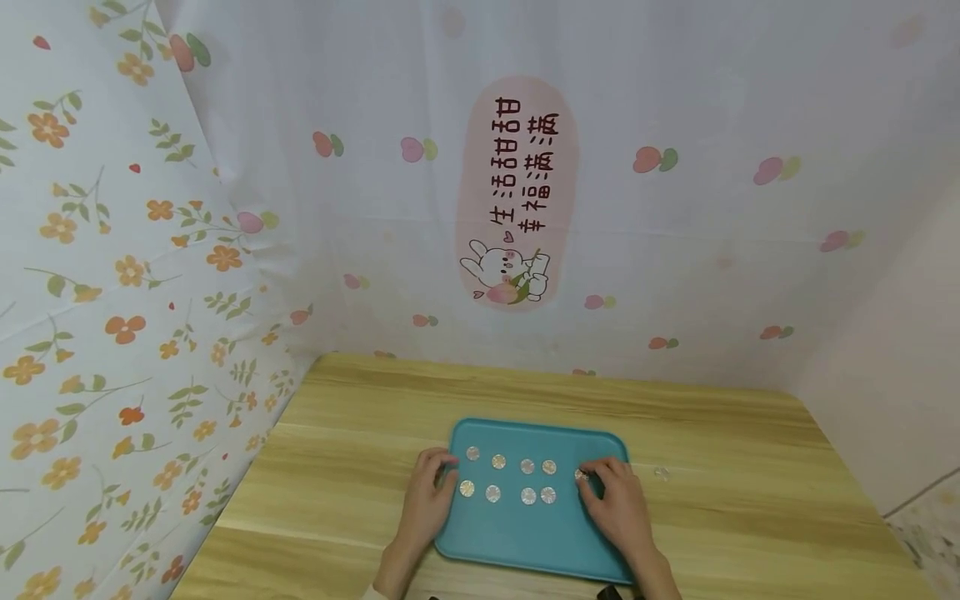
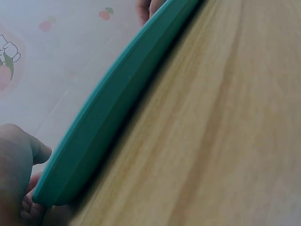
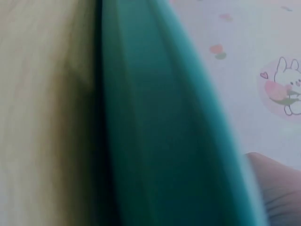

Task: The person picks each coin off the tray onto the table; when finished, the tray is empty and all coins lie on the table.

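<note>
A blue-green tray (image 1: 525, 542) lies on the table with two rows of small round coins, some silvery and some gold. At its right side my right hand (image 1: 618, 504) pinches a coin (image 1: 581, 474) between thumb and fingertips, close over the tray. My left hand (image 1: 429, 498) rests at the left rim, its fingers loosely bent and its thumb (image 2: 41, 151) beside the edge. Nearest to that hand are a silvery coin (image 1: 472, 453) and a gold coin (image 1: 467, 488). In the right wrist view the tray wall (image 3: 160, 122) hides most of the right hand.
On the wood-grain table (image 1: 750, 500), right of the tray, lies a small clear shiny piece (image 1: 662, 472). A dark object (image 1: 609, 592) shows at the tray's front edge. Printed cloth (image 1: 375, 250) hangs behind the table, and flowered cloth (image 1: 97, 333) stands at the left.
</note>
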`<state>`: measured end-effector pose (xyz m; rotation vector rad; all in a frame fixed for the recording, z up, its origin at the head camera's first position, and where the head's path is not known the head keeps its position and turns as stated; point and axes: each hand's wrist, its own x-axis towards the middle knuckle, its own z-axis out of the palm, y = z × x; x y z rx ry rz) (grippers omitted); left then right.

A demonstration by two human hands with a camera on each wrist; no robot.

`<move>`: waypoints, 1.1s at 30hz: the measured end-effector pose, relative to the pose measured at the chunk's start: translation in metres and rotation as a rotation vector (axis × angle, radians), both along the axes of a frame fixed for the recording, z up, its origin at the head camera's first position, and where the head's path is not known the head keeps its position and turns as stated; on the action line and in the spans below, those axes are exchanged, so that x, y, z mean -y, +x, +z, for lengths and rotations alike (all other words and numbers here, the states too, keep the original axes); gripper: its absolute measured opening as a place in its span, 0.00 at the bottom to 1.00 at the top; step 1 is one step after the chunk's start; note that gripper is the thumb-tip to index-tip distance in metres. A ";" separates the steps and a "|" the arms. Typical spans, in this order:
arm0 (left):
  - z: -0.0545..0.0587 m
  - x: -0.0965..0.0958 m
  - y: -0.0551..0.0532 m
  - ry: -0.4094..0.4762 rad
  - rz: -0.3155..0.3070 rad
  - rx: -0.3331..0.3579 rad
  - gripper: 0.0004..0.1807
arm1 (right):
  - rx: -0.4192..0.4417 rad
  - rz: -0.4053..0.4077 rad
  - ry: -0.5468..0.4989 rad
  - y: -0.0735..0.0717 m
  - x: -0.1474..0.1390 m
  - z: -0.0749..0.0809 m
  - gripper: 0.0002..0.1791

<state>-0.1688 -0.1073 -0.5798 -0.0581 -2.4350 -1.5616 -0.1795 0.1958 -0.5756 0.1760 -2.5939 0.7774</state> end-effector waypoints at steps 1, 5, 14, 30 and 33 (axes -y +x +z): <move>0.000 0.000 0.000 -0.002 0.001 0.000 0.09 | 0.006 -0.001 0.004 0.000 0.000 0.000 0.12; 0.000 0.001 0.001 -0.003 0.000 0.007 0.08 | 0.040 0.000 0.017 0.001 0.002 0.004 0.12; 0.000 0.002 0.000 0.005 -0.003 0.007 0.08 | 0.148 0.037 0.011 -0.001 0.001 0.010 0.09; -0.001 0.001 0.000 -0.005 -0.003 0.019 0.08 | 0.109 0.033 0.014 0.005 0.001 0.003 0.12; -0.001 0.001 0.000 -0.002 -0.005 0.015 0.08 | 0.102 0.037 0.020 0.005 0.001 0.003 0.14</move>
